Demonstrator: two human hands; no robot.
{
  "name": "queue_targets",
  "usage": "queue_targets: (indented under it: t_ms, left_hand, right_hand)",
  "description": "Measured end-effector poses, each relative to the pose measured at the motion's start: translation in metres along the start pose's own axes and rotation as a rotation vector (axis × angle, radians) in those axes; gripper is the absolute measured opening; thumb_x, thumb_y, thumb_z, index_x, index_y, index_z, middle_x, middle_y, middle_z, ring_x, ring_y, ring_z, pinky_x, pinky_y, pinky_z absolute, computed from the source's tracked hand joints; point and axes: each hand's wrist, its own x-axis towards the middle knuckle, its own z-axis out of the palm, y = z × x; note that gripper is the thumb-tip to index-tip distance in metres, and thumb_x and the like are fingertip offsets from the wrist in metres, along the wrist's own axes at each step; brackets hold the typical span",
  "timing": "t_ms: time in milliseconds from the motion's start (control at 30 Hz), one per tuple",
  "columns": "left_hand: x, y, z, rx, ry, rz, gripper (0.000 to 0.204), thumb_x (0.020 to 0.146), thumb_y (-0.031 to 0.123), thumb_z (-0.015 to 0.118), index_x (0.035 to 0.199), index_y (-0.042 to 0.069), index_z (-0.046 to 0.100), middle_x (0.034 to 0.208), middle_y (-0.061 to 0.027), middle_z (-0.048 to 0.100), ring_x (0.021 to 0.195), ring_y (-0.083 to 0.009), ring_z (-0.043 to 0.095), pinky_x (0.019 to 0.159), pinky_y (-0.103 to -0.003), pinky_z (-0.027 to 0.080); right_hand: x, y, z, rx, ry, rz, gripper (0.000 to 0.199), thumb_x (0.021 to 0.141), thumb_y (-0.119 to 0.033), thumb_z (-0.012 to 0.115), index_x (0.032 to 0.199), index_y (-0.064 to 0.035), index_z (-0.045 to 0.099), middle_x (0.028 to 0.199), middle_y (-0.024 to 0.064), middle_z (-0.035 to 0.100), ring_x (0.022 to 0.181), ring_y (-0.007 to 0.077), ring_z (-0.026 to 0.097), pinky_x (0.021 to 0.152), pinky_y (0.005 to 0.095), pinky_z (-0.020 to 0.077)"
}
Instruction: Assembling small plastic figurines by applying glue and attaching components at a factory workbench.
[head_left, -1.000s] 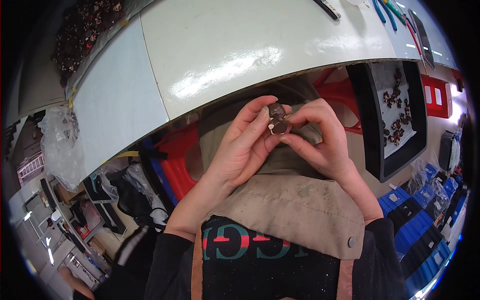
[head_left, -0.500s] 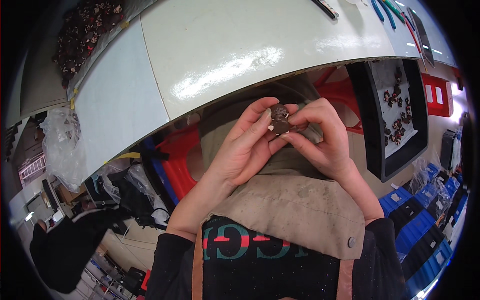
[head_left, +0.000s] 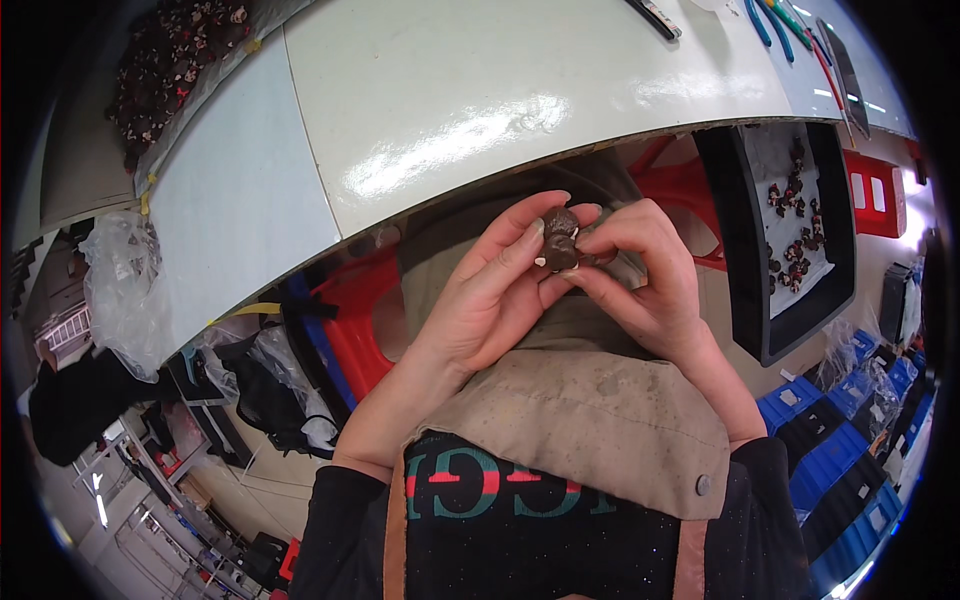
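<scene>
A small dark brown figurine point(head_left: 560, 238) with a rounded top and pale bits is held up in front of my apron. My left hand point(head_left: 505, 275) is closed round it, the thumb along its left side and the fingers behind. From the right, my right hand point(head_left: 645, 270) pinches the figurine's lower right side with thumb and forefinger. Whatever small part lies between those fingertips is too hidden to tell.
A glossy white table point(head_left: 420, 120) curves across beyond my hands. At far left lies a heap of dark brown and red pieces point(head_left: 180, 70). A black tray point(head_left: 745, 240) at right holds several similar pieces. Pliers point(head_left: 770, 25) and a cutter knife point(head_left: 655, 18) lie at the back.
The figurine has turned slightly between my fingers, while both hands stay almost in place. At the left, a person in black has moved farther left and up in the picture.
</scene>
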Motion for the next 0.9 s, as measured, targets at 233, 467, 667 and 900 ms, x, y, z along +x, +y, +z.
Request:
queue_targets:
  t_ms: [233,467,667,900]
  left_hand:
    - [-0.0004,-0.0007,-0.0023,-0.04,0.03,0.012,0.033,0.097,0.019,0.044,0.129,0.009,0.044,0.125,-0.0093,0.051,0.113,-0.0169,0.05,0.092,-0.032,0.045]
    - [0.0003,-0.0016,-0.0048,-0.035,0.0,0.016,0.033,0.097,0.019,0.045,0.128,0.009,0.044,0.118,-0.006,0.053,0.108,-0.014,0.052,0.089,-0.03,0.045]
    - [-0.0017,-0.0009,-0.0051,-0.035,-0.004,0.002,0.033,0.097,0.019,0.044,0.129,0.009,0.044,0.122,-0.0069,0.051,0.11,-0.0142,0.05,0.09,-0.03,0.044]
    - [-0.0042,0.0004,-0.0028,-0.023,0.012,0.031,0.035,0.096,0.015,0.046,0.13,0.01,0.044,0.124,-0.011,0.051,0.11,-0.0192,0.052,0.09,-0.035,0.044]
  right_hand:
    - [0.0013,-0.0009,0.0002,-0.015,-0.001,-0.018,0.027,0.068,0.002,0.074,0.091,-0.0037,0.061,0.085,0.0073,0.056,0.073,0.0162,0.058,0.059,0.0247,0.0489]
    - [-0.001,0.0017,0.0017,0.006,0.004,-0.014,0.031,0.065,0.002,0.075,0.09,-0.0044,0.059,0.083,0.006,0.056,0.076,0.0193,0.054,0.064,0.0287,0.045]
    - [-0.0025,0.0023,0.0018,-0.008,-0.015,-0.062,0.029,0.065,0.002,0.076,0.088,-0.005,0.059,0.084,0.0061,0.056,0.076,0.0187,0.054,0.064,0.0281,0.0453]
    - [-0.0012,-0.0011,0.0022,-0.03,0.003,-0.046,0.025,0.065,0.0,0.077,0.085,-0.0054,0.063,0.082,0.006,0.054,0.074,0.0173,0.055,0.059,0.0262,0.046]
